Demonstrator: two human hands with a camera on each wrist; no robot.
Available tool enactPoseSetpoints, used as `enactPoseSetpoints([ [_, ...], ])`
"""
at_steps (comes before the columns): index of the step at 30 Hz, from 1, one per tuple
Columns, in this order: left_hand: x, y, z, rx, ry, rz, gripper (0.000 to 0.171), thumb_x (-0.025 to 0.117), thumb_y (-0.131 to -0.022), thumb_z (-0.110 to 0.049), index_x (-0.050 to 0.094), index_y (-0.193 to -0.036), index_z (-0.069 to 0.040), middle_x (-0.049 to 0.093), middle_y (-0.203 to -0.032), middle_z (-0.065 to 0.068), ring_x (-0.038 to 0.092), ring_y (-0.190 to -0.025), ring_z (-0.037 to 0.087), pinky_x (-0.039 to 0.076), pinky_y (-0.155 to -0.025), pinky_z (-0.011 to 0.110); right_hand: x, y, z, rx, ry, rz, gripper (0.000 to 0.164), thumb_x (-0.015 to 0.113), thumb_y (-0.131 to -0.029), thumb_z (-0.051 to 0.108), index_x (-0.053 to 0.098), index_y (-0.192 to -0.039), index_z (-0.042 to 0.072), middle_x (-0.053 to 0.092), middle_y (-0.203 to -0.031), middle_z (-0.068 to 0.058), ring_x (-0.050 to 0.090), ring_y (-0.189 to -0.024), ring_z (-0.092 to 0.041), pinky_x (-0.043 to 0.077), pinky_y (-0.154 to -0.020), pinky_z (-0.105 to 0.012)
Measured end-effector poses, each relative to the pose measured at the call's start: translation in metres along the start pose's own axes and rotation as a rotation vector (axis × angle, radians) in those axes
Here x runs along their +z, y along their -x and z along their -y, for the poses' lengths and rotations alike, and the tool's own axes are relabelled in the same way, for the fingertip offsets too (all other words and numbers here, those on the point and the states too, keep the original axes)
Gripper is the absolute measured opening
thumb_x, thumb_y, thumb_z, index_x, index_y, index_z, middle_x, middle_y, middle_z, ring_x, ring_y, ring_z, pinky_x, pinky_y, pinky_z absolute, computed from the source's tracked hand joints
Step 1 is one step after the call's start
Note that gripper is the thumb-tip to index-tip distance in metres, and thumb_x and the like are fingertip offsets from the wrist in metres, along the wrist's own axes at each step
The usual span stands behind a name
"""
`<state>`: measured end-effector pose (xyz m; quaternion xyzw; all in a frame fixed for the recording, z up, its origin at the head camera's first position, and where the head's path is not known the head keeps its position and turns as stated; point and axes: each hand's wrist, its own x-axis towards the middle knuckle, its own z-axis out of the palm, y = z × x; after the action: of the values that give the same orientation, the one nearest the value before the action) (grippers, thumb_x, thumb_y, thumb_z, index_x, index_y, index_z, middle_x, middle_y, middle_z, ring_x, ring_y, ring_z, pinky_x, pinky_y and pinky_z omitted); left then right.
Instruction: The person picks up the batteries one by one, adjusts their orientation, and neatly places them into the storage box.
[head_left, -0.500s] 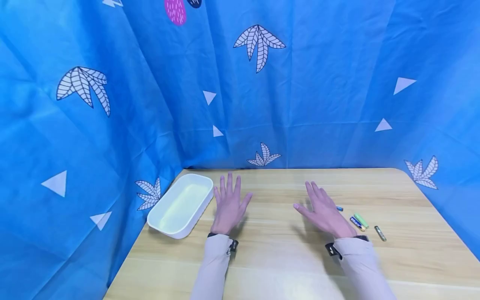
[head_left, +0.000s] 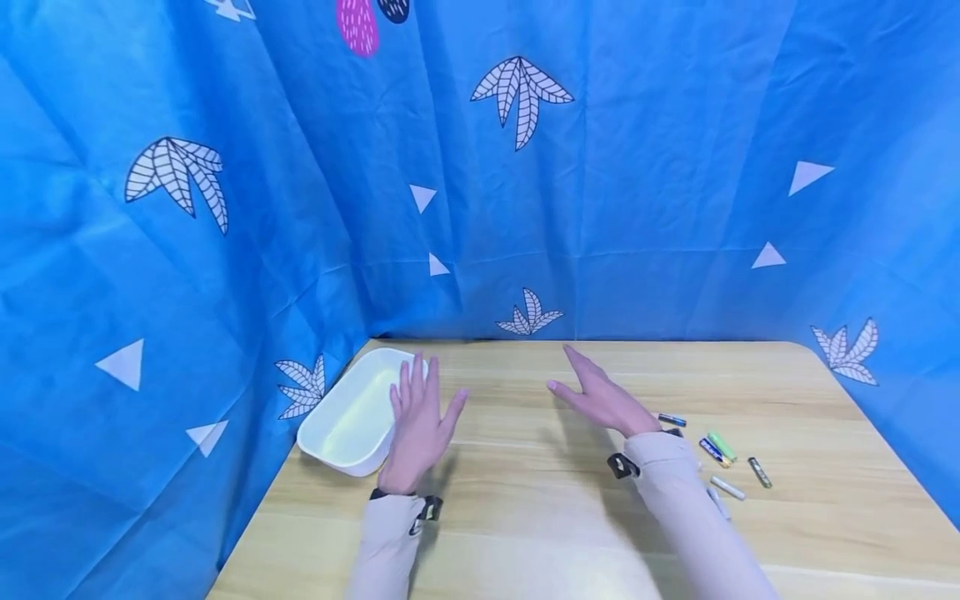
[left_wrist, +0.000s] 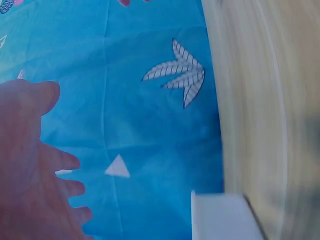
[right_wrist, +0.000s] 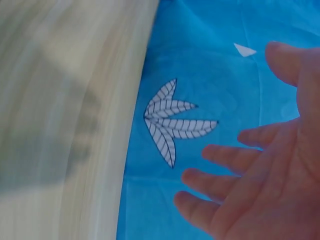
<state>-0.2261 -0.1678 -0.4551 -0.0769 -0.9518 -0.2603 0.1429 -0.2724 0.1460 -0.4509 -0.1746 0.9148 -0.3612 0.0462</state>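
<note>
My left hand [head_left: 417, 433] is held over the table with straight, spread fingers and holds nothing. In the head view it overlaps the right rim of a white plastic tub [head_left: 341, 421]; a corner of this tub [left_wrist: 225, 217] shows low in the left wrist view. My right hand [head_left: 603, 402], also empty, has its fingers extended and thumb apart; the right wrist view shows its open palm [right_wrist: 280, 185]. Beside the right wrist lie a blue battery [head_left: 672, 420], a blue and gold battery [head_left: 712, 452] and a green battery [head_left: 722, 447].
Farther right lies a dark battery [head_left: 760, 472]. Two pale batteries, one of them whole in view [head_left: 727, 488], lie by the right sleeve. The wooden table [head_left: 510, 517] ends at a blue patterned curtain [head_left: 637, 208] behind and at the sides.
Both hands have shifted left, the left one now over the tub's edge in the head view. The pale batteries have come into view by the right sleeve.
</note>
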Motion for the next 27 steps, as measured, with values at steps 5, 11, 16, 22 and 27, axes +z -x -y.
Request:
enactPoseSetpoints([
  [5,-0.021,0.028,0.022,-0.092,0.036,-0.01,0.084,0.046,-0.106,-0.054,0.014,-0.166,-0.004,-0.004,-0.175,0.018,-0.008,-0.161,0.045,-0.002,-0.125,0.073,0.013,-0.022,0.014,-0.036,-0.035,0.041,0.087,0.048,-0.106,0.054,0.005,-0.167,0.01,0.009,-0.175,-0.015,0.013,-0.161,-0.038,0.016,-0.131,-0.058],
  [11,-0.036,0.049,0.039,-0.177,0.107,-0.04,0.084,0.048,-0.107,-0.049,0.008,-0.166,-0.005,-0.006,-0.175,0.017,-0.009,-0.161,0.043,0.0,-0.128,0.067,0.024,-0.045,0.033,-0.048,-0.141,0.051,0.085,0.049,-0.105,0.055,0.007,-0.168,0.015,0.017,-0.174,-0.012,0.022,-0.16,-0.038,0.02,-0.13,-0.059],
  [16,-0.042,0.057,0.049,-0.228,0.119,-0.052,0.084,0.046,-0.108,-0.049,0.006,-0.166,-0.005,-0.01,-0.175,0.016,-0.009,-0.161,0.044,0.001,-0.129,0.066,0.032,-0.061,0.048,-0.057,-0.204,0.071,0.081,0.049,-0.105,0.057,0.01,-0.168,0.023,0.022,-0.174,-0.009,0.029,-0.157,-0.039,0.026,-0.127,-0.062],
  [22,-0.046,0.068,0.058,-0.319,0.153,-0.113,0.091,0.049,-0.106,-0.049,-0.004,-0.166,-0.006,-0.014,-0.174,0.015,-0.008,-0.161,0.044,0.006,-0.129,0.067,0.049,-0.079,0.064,-0.063,-0.266,0.091,0.079,0.05,-0.106,0.052,0.015,-0.167,0.016,0.027,-0.171,-0.014,0.032,-0.155,-0.04,0.03,-0.126,-0.06],
  [27,-0.048,0.078,0.062,-0.439,0.291,-0.214,0.098,0.052,-0.106,-0.046,-0.016,-0.164,-0.007,-0.015,-0.173,0.018,-0.005,-0.16,0.044,0.011,-0.129,0.066,0.068,-0.093,0.073,-0.063,-0.313,0.085,0.076,0.052,-0.105,0.048,0.021,-0.166,0.013,0.033,-0.167,-0.018,0.038,-0.151,-0.044,0.036,-0.123,-0.06],
])
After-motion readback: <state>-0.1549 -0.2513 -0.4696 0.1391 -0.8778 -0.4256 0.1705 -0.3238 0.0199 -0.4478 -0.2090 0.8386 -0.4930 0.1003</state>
